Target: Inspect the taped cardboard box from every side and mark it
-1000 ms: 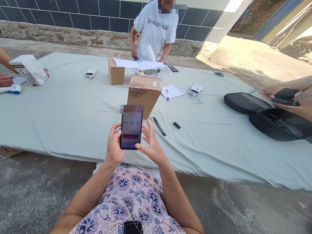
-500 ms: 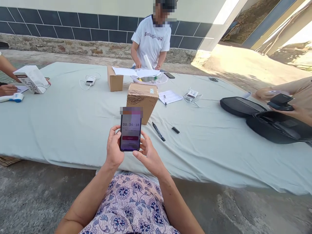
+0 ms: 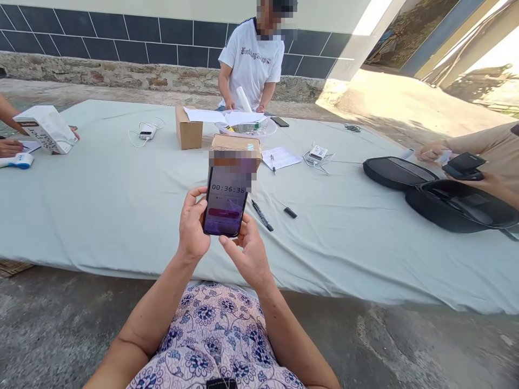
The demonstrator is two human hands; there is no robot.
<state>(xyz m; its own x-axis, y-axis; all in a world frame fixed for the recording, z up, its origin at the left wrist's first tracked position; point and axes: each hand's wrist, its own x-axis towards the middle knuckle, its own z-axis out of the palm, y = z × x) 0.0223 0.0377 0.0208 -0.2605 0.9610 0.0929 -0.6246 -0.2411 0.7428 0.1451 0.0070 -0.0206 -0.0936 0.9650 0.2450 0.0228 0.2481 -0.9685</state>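
Observation:
A smartphone [image 3: 225,208] is held upright over the near part of the table, its screen facing me with a timer reading on it. My left hand [image 3: 194,224] grips its left edge, thumb along the side. My right hand [image 3: 248,251] supports the lower right edge and corner, thumb near the bottom. Right behind the phone stands a brown cardboard box [image 3: 235,142], partly hidden by it. To the right of the phone lie a black marker [image 3: 262,215] and its black cap [image 3: 290,212], apart from each other.
Farther back are a smaller cardboard box [image 3: 188,134], a plastic basin [image 3: 267,129], a paper with a pen [image 3: 281,161] and white power banks [image 3: 317,153]. A black case [image 3: 458,208] lies open at right. Co-workers stand across and at both sides; a white box [image 3: 46,129] is at left.
The phone has moved up and right and now leans slightly, covering more of the cardboard box. Both hands moved with it, still holding it. The view shifted slightly.

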